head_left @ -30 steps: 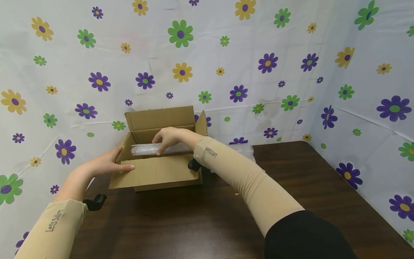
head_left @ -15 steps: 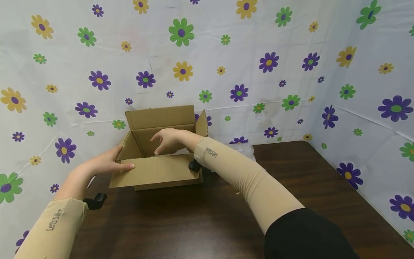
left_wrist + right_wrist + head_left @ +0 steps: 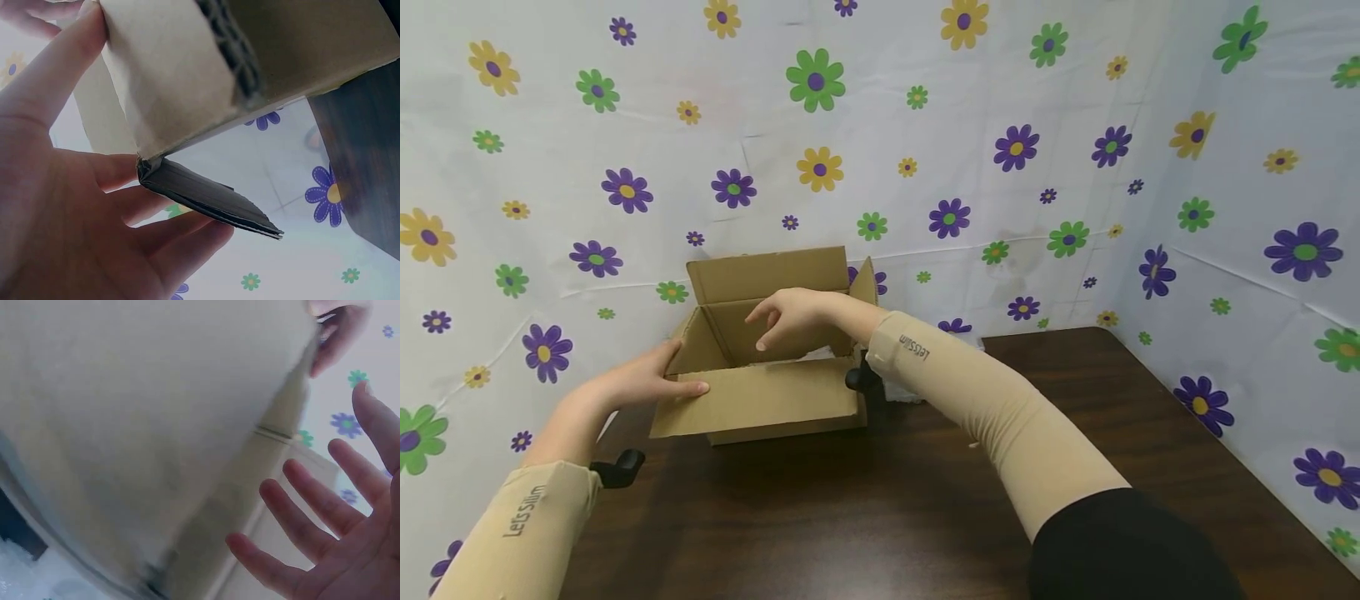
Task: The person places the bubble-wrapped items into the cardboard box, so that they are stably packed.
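Note:
An open cardboard box [image 3: 760,400] stands on the table with its flaps spread. My left hand [image 3: 632,379] grips its left front corner, the thumb on the front flap. In the left wrist view, the other fingers of my left hand [image 3: 81,187] lie behind a folded side flap [image 3: 212,194]. Above the box's opening hovers my right hand [image 3: 797,315], fingers spread and holding nothing. Low inside the box a bit of white bubble-wrapped package [image 3: 820,354] shows; the front flap hides most of it. The right wrist view shows my right palm [image 3: 337,550] beside the cardboard.
More clear bubble wrap [image 3: 902,392] lies right of the box, partly behind my right forearm. The dark wooden table [image 3: 880,517] extends forward and right. A white flower-printed sheet [image 3: 955,167] hangs behind and at the sides.
My right hand has let go of the bubble-wrapped package, which sank down into the box. Since then that hand has lifted slightly. My left hand keeps its place on the corner.

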The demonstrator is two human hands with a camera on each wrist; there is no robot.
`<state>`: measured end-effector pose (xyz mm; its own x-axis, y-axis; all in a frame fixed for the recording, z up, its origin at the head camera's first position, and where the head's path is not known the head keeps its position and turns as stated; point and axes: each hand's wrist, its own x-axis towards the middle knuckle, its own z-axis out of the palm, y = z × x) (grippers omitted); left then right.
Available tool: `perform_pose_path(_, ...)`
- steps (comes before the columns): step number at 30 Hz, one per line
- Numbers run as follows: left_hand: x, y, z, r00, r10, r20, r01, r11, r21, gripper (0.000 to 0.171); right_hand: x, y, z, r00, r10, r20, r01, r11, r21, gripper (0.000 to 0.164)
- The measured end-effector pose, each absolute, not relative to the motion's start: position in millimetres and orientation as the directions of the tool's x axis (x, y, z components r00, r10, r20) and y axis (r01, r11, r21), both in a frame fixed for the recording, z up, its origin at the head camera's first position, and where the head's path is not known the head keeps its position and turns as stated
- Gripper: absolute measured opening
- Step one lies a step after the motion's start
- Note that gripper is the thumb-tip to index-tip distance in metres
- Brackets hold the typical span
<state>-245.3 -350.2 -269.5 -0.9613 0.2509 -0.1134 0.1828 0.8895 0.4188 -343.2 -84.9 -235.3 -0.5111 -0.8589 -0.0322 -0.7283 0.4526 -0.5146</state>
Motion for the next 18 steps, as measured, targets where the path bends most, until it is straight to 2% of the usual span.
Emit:
perform_pose_path(10, -246, -351, -269, -0.957, 0.265, -0.12, 0.185, 0.872, 0.453, 0.106, -326, -43, -192, -0.433, -0.898, 0.08, -0.743, 0.305, -0.596, 0.054)
perform_pose_path(18, -248, -356, -271, -0.955, 0.266, -0.131, 0.184, 0.878, 0.441, 0.108, -323, 16, -193, -0.465, -0.871, 0.157, -0.692, 0.247, -0.678, 0.052)
